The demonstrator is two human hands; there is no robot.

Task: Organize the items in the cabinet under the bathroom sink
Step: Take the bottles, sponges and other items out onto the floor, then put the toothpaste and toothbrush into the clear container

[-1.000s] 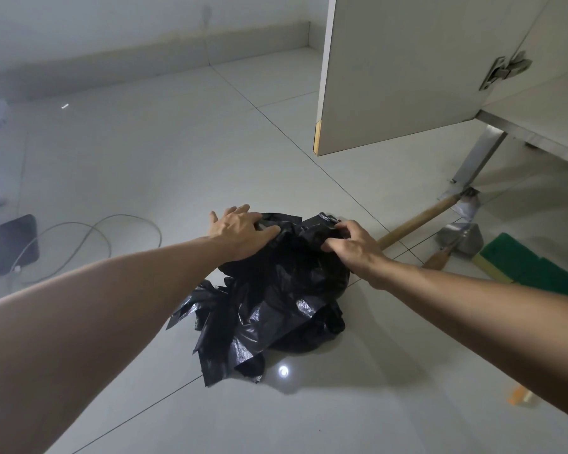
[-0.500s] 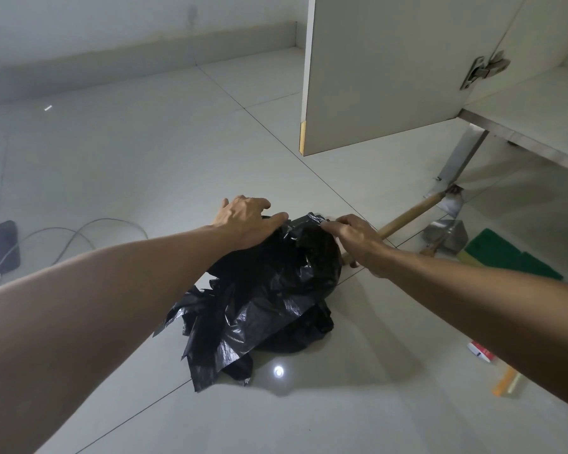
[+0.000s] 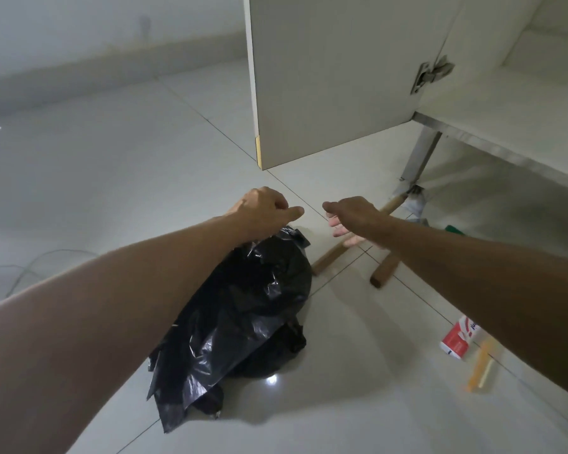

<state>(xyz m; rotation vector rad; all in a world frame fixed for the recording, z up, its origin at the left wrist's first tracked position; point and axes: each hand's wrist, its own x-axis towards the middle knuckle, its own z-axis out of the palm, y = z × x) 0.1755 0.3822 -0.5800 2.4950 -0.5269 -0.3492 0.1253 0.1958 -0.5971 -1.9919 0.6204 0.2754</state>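
From my head camera: my left hand [image 3: 264, 211] is up over the crumpled black plastic bag [image 3: 243, 309], fingers curled under with the thumb poking out to the right, and they sit right at the bag's top edge. I cannot tell whether they actually pinch the plastic or just brush it. The bag slumps on the tiled floor [image 3: 112, 178] below and behind my left fingers, running down under my forearm.

My right hand [image 3: 351, 217] is out in the air, apart from the bag, fingers loose and spread, holding nothing. Just beneath those fingers lies a wooden handle [image 3: 328, 257], angled away toward the metal cabinet leg [image 3: 420, 155]. A second wooden handle [image 3: 382, 273] lies just to the right of it, partly under my right wrist.

Beyond both sets of fingers the white cabinet door [image 3: 335, 77] stands open, its hinge [image 3: 432, 75] showing on the right. Past my right wrist, a sliver of something green [image 3: 453, 228] peeks out. Down by my right forearm, well back from the fingers, lie a red-and-white tube [image 3: 458, 339] and, just beside it, an orange stick-like item [image 3: 479, 365], too blurred to name.
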